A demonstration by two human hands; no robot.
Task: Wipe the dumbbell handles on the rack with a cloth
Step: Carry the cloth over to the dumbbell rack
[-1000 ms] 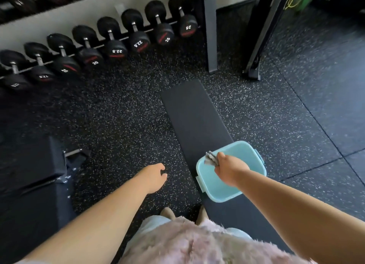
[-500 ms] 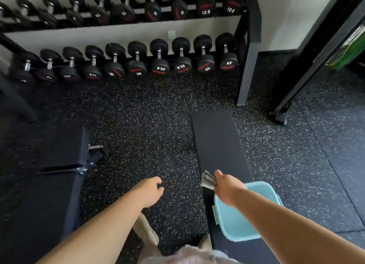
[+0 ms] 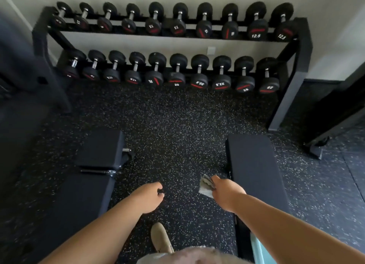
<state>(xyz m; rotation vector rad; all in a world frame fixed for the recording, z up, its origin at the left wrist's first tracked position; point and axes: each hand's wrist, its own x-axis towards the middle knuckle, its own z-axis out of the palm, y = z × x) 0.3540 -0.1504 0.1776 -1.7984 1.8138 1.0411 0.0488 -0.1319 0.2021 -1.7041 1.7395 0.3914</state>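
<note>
The right hand [image 3: 225,192] has lifted the cloth [image 3: 206,186] out of the blue tub [image 3: 256,251]. The tub now sits low at 5 o'clock, almost out of sight. The fingers pinch the cloth tight. The left hand [image 3: 148,198] holds nothing, and its fingers curl loosely.

The whole rack [image 3: 302,46] now shows at 12 o'clock. Its two rows of dumbbell handles [image 3: 177,67] are well apart from the cloth. So I think no wiping has begun, and walking over comes first.

A strip of floor [image 3: 177,125] lies open toward the rack. It runs between the left bench [image 3: 98,151] at 9 o'clock and the right bench [image 3: 252,165] at 3 o'clock. Their corners look easy to bump.
</note>
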